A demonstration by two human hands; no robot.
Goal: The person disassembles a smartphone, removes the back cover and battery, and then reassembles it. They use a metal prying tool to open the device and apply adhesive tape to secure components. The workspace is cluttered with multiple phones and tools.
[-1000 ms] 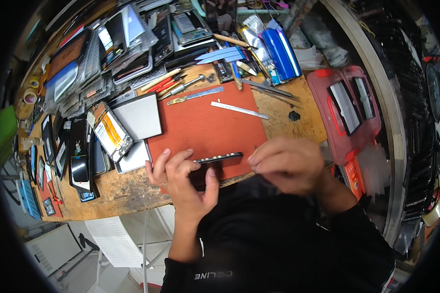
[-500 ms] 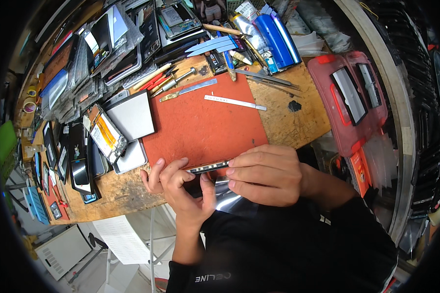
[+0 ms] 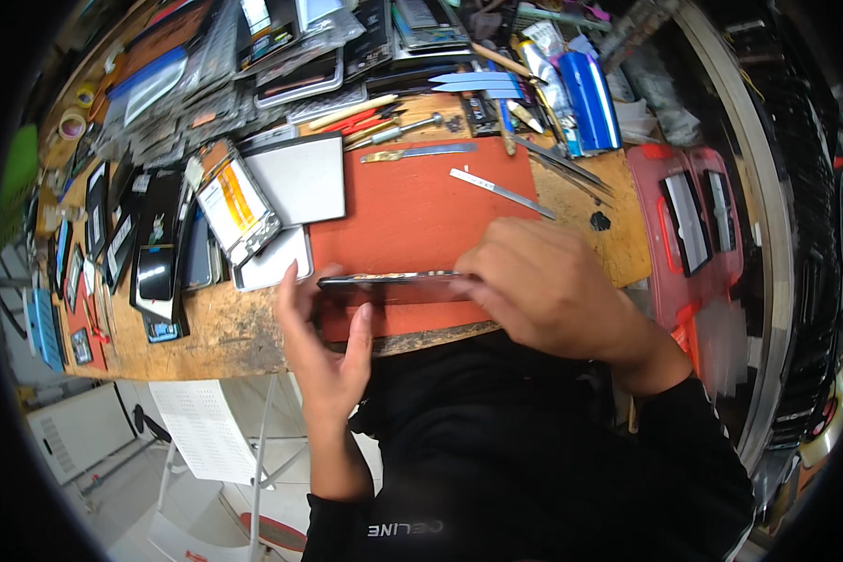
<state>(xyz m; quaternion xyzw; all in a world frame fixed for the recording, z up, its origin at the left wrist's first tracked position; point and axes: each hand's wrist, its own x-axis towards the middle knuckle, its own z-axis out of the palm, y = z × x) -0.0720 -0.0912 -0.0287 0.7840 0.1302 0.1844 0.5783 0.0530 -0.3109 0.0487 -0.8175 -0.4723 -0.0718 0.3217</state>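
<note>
My left hand (image 3: pixel 323 337) is curved round the left end of a thin dark phone-like slab (image 3: pixel 384 279), held edge-up over the red mat (image 3: pixel 398 229); its thumb points upward beside it. My right hand (image 3: pixel 529 281) grips the slab's right end, fingers bent and slightly blurred. Something dark and translucent shows under the slab, too unclear to name. Beyond it on the mat lie a slim metal strip (image 3: pixel 501 193) and a flat blade tool (image 3: pixel 419 153). An opened phone with an orange ribbon (image 3: pixel 234 203) rests on pale panels to the left.
Phone parts in stacks (image 3: pixel 206 84) crowd the back and left of the wooden bench (image 3: pixel 197 347). Hand tools (image 3: pixel 375 122) and a blue tube-like pack (image 3: pixel 585 98) are at the back. A red plastic case (image 3: pixel 660 290) stands at the right, a white chair (image 3: pixel 201 431) below the bench.
My right hand came onto the slab from the right, then rose with knuckles up. My left hand moved leftward. A shiny clear film under the slab half a second ago no longer shows plainly.
</note>
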